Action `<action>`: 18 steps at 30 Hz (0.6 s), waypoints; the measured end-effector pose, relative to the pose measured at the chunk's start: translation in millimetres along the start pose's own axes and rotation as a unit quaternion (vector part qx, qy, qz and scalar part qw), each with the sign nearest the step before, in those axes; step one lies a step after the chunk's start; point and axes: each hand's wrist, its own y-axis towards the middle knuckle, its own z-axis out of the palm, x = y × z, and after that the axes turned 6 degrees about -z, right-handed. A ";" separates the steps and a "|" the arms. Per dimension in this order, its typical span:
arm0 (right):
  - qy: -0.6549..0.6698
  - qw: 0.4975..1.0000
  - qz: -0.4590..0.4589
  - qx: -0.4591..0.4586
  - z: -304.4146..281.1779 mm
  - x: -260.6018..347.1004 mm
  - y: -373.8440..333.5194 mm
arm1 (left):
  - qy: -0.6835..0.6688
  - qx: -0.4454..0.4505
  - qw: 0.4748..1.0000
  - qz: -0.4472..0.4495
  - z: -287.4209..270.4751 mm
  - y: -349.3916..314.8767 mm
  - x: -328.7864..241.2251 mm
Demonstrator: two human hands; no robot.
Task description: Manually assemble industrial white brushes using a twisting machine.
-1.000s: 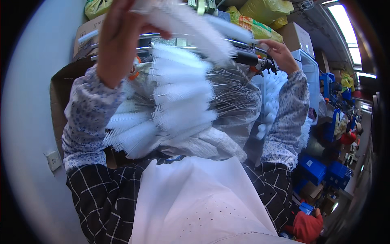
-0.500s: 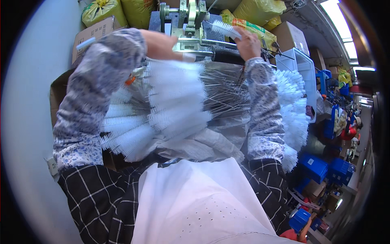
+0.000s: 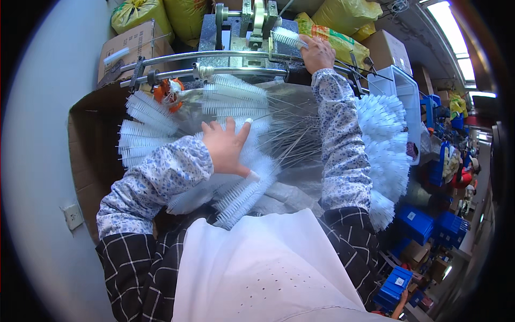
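My left hand [image 3: 228, 147] is spread open over a heap of white twisted-wire brushes [image 3: 236, 94], its thumb and a finger capped in white at the tips. Bare wire stems [image 3: 295, 129] run from these brushes toward the right. Up at the machine [image 3: 236, 43], my right hand [image 3: 317, 55] is closed on one brush [image 3: 285, 36], whose white bristles stick out to the left of the fingers. Two metal rods [image 3: 214, 71] cross in front of the machine. Palm and fingers of the right hand are partly hidden from above.
Another thick bundle of white brushes [image 3: 383, 145] lies right of my right forearm, next to a pale plastic bin [image 3: 410, 102]. An open cardboard box [image 3: 83, 145] stands at left by the wall. Yellow sacks [image 3: 188, 19] sit behind; blue crates [image 3: 416, 222] and other people are farther right.
My left hand has come down from the machine's rods onto the brush heap and opened, and the brushes there have shifted. The right hand has moved slightly left, still holding its brush.
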 end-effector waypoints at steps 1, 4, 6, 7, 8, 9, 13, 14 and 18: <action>0.007 1.000 -0.006 -0.011 -0.1 0.7 0.4 | 0.014 -0.020 1.000 0.000 3.5 -1.0 -0.9; -0.007 1.000 -0.007 -0.010 -3.9 3.8 0.6 | 0.024 -0.032 0.999 0.001 0.8 -0.6 -0.6; 0.000 1.000 -0.018 -0.010 -1.5 -0.1 2.4 | 0.019 -0.026 0.999 0.002 -8.9 0.4 4.5; 0.009 1.000 -0.026 -0.009 1.9 -1.4 3.3 | -0.011 -0.002 1.000 0.020 -16.3 -0.1 9.6; 0.010 0.999 -0.029 -0.009 6.8 -1.0 6.9 | -0.042 0.022 0.998 0.037 -24.8 -2.1 14.3; 0.006 0.999 -0.040 0.008 12.8 -0.4 12.9 | -0.049 0.058 0.996 0.041 -36.7 -7.4 18.7; -0.025 0.996 -0.087 0.015 25.2 -12.3 38.6 | -0.119 -0.025 0.986 0.116 -36.6 -17.7 57.2; -0.026 0.996 -0.083 0.015 28.5 -17.0 39.1 | -0.152 -0.044 0.982 0.105 -40.7 -26.2 63.9; -0.048 0.994 -0.095 -0.018 21.7 -28.1 23.1 | -0.285 -0.157 0.946 -0.003 -23.0 -62.9 127.0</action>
